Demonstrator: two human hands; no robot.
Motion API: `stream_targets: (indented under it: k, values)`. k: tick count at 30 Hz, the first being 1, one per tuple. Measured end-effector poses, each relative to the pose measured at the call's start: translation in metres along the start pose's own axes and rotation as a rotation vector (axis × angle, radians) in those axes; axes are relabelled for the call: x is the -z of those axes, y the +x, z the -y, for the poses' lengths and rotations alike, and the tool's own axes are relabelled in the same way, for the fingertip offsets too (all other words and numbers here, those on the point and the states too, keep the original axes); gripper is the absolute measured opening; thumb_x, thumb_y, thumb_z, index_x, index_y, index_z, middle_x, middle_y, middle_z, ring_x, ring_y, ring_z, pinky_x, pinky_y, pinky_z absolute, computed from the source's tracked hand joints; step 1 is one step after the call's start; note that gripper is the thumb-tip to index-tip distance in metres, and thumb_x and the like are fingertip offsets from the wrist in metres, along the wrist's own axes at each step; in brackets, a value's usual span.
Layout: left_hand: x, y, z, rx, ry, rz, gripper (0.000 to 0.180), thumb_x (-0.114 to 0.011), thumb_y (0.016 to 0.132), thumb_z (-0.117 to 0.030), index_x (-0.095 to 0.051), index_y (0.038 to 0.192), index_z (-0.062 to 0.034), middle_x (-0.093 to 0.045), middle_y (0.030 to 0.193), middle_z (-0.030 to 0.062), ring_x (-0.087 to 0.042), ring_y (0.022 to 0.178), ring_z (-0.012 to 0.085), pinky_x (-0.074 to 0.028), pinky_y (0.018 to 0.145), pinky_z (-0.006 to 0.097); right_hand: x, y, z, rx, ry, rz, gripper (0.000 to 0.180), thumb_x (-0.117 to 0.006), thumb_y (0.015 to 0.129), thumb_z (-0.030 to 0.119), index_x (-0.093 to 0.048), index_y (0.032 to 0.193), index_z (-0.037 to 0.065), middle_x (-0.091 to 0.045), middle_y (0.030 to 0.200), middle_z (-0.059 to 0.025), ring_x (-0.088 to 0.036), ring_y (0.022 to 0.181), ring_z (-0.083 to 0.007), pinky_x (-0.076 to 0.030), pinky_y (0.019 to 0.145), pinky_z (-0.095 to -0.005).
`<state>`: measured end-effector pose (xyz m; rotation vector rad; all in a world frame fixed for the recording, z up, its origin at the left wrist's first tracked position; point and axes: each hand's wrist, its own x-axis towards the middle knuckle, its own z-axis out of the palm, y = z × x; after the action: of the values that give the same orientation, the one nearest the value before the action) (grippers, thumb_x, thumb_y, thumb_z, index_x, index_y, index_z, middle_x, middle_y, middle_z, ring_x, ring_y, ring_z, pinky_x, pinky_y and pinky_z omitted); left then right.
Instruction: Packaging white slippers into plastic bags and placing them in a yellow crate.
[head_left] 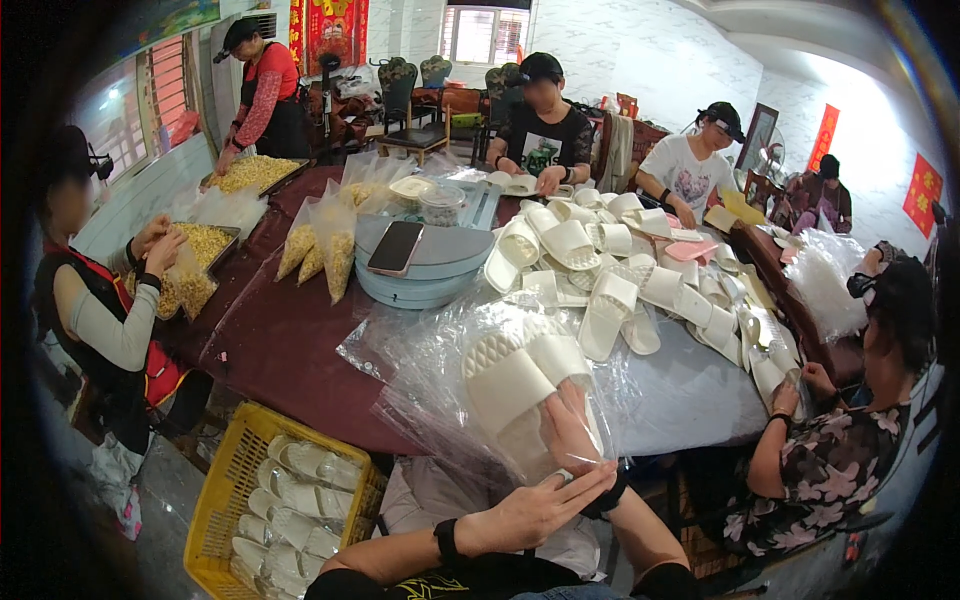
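Note:
A pair of white slippers (505,385) with quilted straps lies inside a clear plastic bag (425,360) in front of me. My right hand (568,425) reaches into the bag, its fingers tucked under the strap of a slipper and partly hidden there. At the bag's mouth, my left hand (530,512) is closed on the plastic edge beside my right wrist, fingers long and together. More clear bags lie flat under and left of the pair. A heap of loose white slippers (610,290) spreads over the table beyond.
At lower left stands a yellow crate (225,480) of bagged slippers. A phone (396,247) rests on round grey-blue boxes (420,290), near bags of yellow pieces (340,262). Several people work around the dark red table (270,350); one sits close at right (840,430).

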<state>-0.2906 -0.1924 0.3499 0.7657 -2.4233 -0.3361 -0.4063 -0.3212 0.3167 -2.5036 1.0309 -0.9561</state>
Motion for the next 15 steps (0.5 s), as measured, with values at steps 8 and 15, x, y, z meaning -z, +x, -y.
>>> stream_targets:
  k: [8, 15]
  values:
    - [0.007, -0.011, 0.001, 0.117, -0.044, 0.077, 0.098, -0.061, 0.065, 0.009, -0.027, 0.157, 0.0049, -0.021, 0.166, 0.0180, -0.051, 0.128, 0.0335, -0.048, 0.102, 0.038, -0.029, 0.030, -0.011, 0.023, -0.212, 0.143, 0.023, -0.055, 0.091, 0.007, -0.063, 0.112, 0.005, -0.044, 0.137, -0.0212, -0.035, 0.136, -0.0510, -0.038, 0.096, -0.0699]
    - [0.005, -0.023, 0.005, 0.080, -0.266, 0.031, 0.084, -0.067, 0.069, 0.006, -0.043, 0.150, -0.0026, -0.024, 0.164, 0.0202, -0.051, 0.134, 0.0376, -0.049, 0.104, 0.043, -0.053, 0.032, -0.028, 0.022, -0.429, 0.184, 0.032, -0.062, 0.091, 0.026, -0.068, 0.122, 0.018, -0.038, 0.148, -0.0158, -0.025, 0.137, -0.0650, -0.034, 0.091, -0.0852]
